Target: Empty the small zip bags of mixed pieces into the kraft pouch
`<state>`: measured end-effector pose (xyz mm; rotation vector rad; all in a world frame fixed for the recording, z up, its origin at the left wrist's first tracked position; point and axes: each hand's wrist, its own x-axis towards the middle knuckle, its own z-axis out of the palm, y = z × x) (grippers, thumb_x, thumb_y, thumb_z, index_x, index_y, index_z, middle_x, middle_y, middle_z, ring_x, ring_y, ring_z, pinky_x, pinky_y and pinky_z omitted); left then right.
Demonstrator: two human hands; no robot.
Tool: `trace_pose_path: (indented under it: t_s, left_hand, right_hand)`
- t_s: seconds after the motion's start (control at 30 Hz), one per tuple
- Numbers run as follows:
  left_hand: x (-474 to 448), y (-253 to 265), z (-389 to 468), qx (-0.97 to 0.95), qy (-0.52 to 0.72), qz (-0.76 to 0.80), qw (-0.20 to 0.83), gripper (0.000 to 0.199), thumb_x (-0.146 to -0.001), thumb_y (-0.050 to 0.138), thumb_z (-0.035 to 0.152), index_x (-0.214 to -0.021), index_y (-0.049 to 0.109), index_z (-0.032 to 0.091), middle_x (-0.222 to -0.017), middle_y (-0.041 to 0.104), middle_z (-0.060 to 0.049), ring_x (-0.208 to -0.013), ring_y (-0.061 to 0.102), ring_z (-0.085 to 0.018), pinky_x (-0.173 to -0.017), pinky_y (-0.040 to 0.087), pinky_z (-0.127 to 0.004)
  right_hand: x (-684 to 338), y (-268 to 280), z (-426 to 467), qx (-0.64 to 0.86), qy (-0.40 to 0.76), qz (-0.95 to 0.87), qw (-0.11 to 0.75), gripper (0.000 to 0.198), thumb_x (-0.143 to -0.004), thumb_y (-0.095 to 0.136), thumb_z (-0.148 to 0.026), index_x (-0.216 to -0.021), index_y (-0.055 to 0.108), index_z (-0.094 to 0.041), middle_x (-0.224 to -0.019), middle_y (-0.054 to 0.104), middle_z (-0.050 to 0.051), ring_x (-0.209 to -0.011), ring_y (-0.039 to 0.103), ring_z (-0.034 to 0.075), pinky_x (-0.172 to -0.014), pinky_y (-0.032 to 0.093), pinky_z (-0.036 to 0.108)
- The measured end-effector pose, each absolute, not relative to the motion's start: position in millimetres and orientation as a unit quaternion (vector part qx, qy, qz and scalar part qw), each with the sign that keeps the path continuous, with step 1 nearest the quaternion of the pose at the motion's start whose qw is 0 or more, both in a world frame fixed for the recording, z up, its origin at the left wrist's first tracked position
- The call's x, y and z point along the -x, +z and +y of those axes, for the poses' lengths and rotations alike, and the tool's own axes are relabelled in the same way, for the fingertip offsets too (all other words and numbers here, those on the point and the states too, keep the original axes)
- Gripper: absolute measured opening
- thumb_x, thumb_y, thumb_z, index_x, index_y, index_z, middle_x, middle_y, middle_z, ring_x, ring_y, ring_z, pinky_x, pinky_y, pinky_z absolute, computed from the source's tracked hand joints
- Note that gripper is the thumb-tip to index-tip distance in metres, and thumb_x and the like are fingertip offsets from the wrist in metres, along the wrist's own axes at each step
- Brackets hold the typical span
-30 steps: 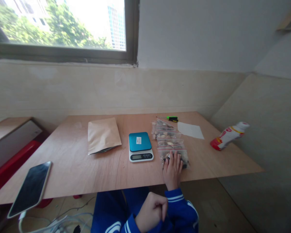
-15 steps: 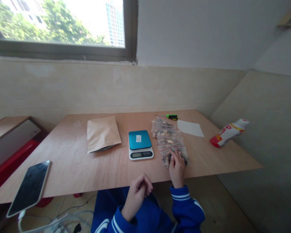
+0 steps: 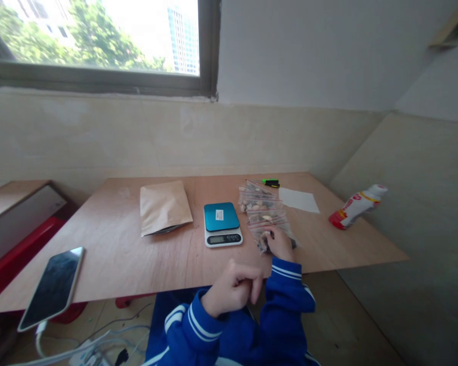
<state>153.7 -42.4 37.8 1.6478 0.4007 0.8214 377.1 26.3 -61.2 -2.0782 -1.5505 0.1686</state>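
Note:
My right hand (image 3: 279,242) rests on the nearest clear zip bag (image 3: 264,245), its fingers curled onto the bag's plastic. Dark and pale lumps show inside that bag. Behind it, more zip bags (image 3: 261,203) with stones or shells lie overlapped in a row running away from me. My left hand (image 3: 234,287) hovers over my lap in front of the table edge, fingers bent inward, with nothing visible in it. Left of the bags sits a digital kitchen scale (image 3: 221,223) with a blue plate and a small display.
A brown paper pouch (image 3: 166,207) lies left of the scale. At the left edge is a tablet (image 3: 53,287) with a white cable. Behind the bags are a green-and-black screwdriver (image 3: 270,183) and white paper (image 3: 299,200). A drink bottle (image 3: 356,207) stands at the right.
My right hand has gone from fingers laid out over the nearest bag to fingers curled on it. My left hand has moved right and turned knuckles up. The view has shifted slightly.

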Motion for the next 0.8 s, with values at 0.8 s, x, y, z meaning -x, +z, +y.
trace_pose_path:
  t_s: [0.8]
  left_hand:
    - [-150.6,-5.9,-55.8,-0.608,0.318,0.303,0.661,0.024,-0.073,0.037,0.006,-0.073,0.06,0.014,-0.062,0.058,0.0,-0.05,0.044,-0.007,-0.049,0.033,-0.019]
  right_hand:
    - [-370.2,-44.7,-6.7,0.719,0.07,-0.462,0.515,0.04,-0.082,0.046,-0.041,-0.099,0.071,-0.014,-0.105,0.071,0.017,-0.099,0.065,0.03,-0.089,0.049,0.046]
